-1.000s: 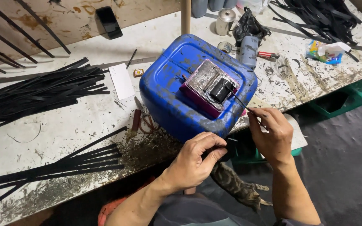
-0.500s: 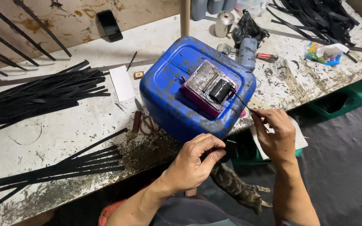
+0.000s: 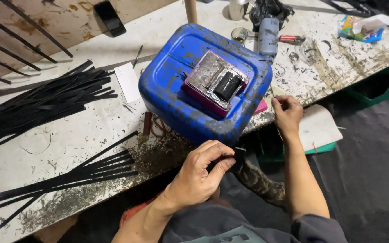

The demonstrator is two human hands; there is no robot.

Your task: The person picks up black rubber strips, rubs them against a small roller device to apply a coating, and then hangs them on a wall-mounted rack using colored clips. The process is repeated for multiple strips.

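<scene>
Head view, looking down on a stained white workbench (image 3: 68, 148). Centre of frame: left hand (image 3: 199, 173) closed in a pinch on a small black strip piece (image 3: 238, 155), thumb and forefinger meeting on its near end, the piece jutting up and right from the fingertips, just below the bench edge. Right of centre: right hand (image 3: 287, 112) closed, fingertips pinched together at the bench edge; whether anything thin sits between them cannot be told. Strip piece thus in the left grip, below and left of the right hand, the two well apart, and just below the lower right corner of the blue plastic canister (image 3: 203, 85) lying on the bench. On top of the canister, a magenta-edged metal block (image 3: 212, 83) bearing a black cylinder (image 3: 227, 85). Left half of frame: bundled long black strips (image 3: 46, 101), with a second fan of strips (image 3: 82, 173) at lower left. Upper left: dark phone (image 3: 109, 17). For clean handling, judged best: firm pinch near the piece's end, piece kept level, hands brought together close to the bench edge for support.
</scene>
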